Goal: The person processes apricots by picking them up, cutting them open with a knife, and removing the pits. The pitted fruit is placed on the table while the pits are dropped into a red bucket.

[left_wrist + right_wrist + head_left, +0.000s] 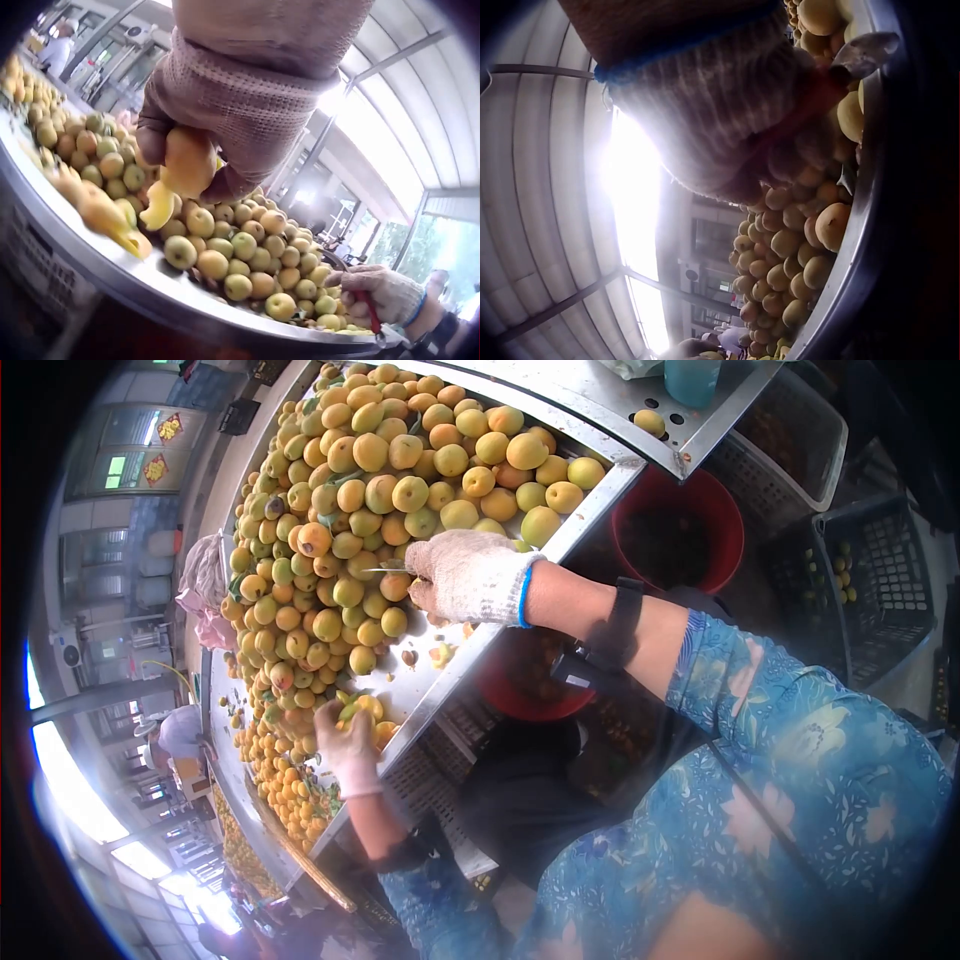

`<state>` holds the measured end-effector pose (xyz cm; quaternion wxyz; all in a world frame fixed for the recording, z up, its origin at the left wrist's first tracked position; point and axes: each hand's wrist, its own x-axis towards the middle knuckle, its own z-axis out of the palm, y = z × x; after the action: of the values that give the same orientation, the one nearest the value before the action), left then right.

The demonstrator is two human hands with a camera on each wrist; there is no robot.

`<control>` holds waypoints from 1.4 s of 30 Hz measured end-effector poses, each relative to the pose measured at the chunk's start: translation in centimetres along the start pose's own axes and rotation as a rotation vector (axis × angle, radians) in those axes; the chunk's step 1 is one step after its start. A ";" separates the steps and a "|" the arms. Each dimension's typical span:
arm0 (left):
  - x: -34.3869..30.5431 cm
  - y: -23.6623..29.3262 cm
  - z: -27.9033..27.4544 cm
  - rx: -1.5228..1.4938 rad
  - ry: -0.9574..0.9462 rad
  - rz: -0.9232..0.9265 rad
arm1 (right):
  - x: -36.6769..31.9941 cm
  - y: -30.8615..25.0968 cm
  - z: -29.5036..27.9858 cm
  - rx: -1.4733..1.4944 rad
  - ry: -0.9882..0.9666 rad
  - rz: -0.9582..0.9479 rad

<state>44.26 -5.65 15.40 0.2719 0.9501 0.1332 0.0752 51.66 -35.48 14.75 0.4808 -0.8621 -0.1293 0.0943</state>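
My gloved left hand (pixel 350 750) is at the tray's near edge; in the left wrist view this hand (pixel 247 105) pinches a yellow-orange fruit (pixel 189 161) between thumb and fingers. Opened fruit pieces (pixel 112 217) are below it, along the rim. Farther up the same edge, my gloved right hand (pixel 465 575) grips a tool with a red handle (pixel 366 304) and a metal end (pixel 866 54). A thin metal part (pixel 382 569) points out from its fingers toward the heap of whole fruits (pixel 340 500). In the right wrist view, the right hand (pixel 712 105) partly hides the handle.
The metal tray rim (pixel 450 685) runs between the hands and my body. Below it are a red bucket (pixel 725 525), a second red bucket (pixel 520 700) and a dark crate (pixel 880 585). A single fruit (pixel 649 424) and a teal container (pixel 692 380) sit on a perforated metal surface.
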 end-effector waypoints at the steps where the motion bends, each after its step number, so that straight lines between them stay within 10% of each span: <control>1: -0.3 -1.9 -2.0 0.136 0.008 0.077 | -0.1 0.0 -0.1 0.036 -0.024 0.021; 4: -2.7 -6.0 -8.1 0.528 -0.078 0.074 | 0.2 0.1 0.2 -0.010 -0.011 0.009; 8: -6.0 -5.9 -11.1 0.872 -0.349 -0.411 | 0.5 0.5 1.3 -0.080 0.061 -0.070; 13: -5.3 -9.7 -9.3 0.597 0.016 -0.018 | 0.4 0.1 1.2 -0.100 -0.006 -0.040; 17: -1.0 -7.8 -5.0 0.341 -0.072 0.135 | 0.3 -0.5 1.0 -0.062 -0.035 -0.014; 28: 2.5 -4.2 -0.3 0.639 -0.429 -0.083 | 1.0 0.1 2.7 -0.195 0.002 -0.085; 42: 1.9 -11.0 -1.7 0.097 -0.027 0.044 | 0.7 0.5 2.9 -0.256 -0.014 -0.126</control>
<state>43.38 4.77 11.08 0.2254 0.9658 0.1123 0.0617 51.55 -33.19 12.82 0.3708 -0.9059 -0.1977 0.0526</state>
